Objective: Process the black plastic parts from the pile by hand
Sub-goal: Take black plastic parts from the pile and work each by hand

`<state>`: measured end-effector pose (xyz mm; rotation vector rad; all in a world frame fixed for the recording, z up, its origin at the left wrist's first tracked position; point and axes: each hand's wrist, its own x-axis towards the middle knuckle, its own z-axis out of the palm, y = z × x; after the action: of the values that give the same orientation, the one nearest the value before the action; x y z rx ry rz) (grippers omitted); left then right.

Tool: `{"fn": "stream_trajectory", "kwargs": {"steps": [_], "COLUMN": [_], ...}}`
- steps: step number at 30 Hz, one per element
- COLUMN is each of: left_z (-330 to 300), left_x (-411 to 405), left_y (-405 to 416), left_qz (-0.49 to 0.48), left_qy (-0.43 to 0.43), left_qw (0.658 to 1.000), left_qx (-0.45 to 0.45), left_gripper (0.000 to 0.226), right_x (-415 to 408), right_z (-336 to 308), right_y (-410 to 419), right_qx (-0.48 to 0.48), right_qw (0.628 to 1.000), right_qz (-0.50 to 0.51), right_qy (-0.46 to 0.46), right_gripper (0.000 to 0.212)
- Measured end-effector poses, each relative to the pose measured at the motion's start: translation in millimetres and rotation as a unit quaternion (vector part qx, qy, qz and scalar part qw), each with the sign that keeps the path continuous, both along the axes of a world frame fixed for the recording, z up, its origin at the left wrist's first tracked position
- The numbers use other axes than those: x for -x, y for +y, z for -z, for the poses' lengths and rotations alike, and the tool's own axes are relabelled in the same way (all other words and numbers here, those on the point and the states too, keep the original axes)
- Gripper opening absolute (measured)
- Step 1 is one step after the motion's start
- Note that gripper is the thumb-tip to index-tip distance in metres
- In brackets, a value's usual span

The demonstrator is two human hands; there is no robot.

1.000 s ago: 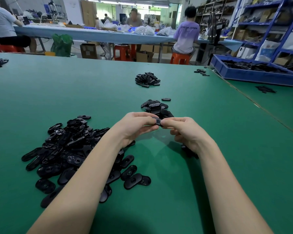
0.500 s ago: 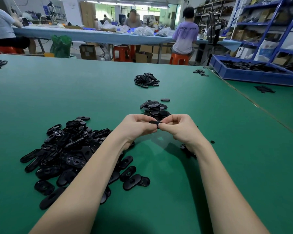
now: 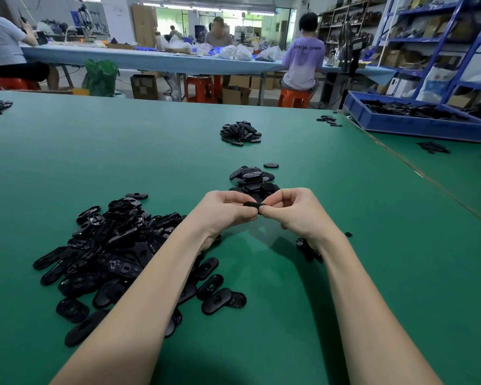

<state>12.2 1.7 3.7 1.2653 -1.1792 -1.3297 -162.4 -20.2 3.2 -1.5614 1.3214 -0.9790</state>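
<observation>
With both hands raised over the green table (image 3: 67, 168), one black part (image 3: 252, 204) is pinched between them.
Head view: left hand (image 3: 228, 211) and right hand (image 3: 292, 211) meet fingertip to fingertip, fingers curled tight, each gripping one end of the part, which sits clear of the mat. Big pile (image 3: 114, 254) of oval black parts lies at left, partly under the left forearm. Small stack (image 3: 253, 179) sits just beyond the hands; another heap (image 3: 240, 133) further out, well apart. A few small black bits (image 3: 303, 244) lie beside the right wrist. Blue bin (image 3: 395, 125) with dark parts at far right. Seated people at the blue bench behind.
</observation>
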Motion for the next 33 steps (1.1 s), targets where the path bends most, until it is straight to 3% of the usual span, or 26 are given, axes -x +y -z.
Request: {"fn": "stream_trajectory", "kwargs": {"steps": [28, 33], "left_z": [-3, -5], "left_x": [4, -1], "left_y": [3, 3], "left_qz": [-0.029, -0.002], "left_qy": [-0.023, 0.061], "left_qw": [0.999, 0.998], "left_qx": [-0.006, 0.017], "left_gripper": [0.014, 0.023], "right_x": [-5, 3], "right_z": [6, 2], "right_y": [4, 2], "right_qx": [0.025, -0.007], "right_qw": [1.0, 0.996], "right_qz": [0.014, 0.002], "right_qy": [0.004, -0.093], "right_gripper": [0.016, 0.011]}}
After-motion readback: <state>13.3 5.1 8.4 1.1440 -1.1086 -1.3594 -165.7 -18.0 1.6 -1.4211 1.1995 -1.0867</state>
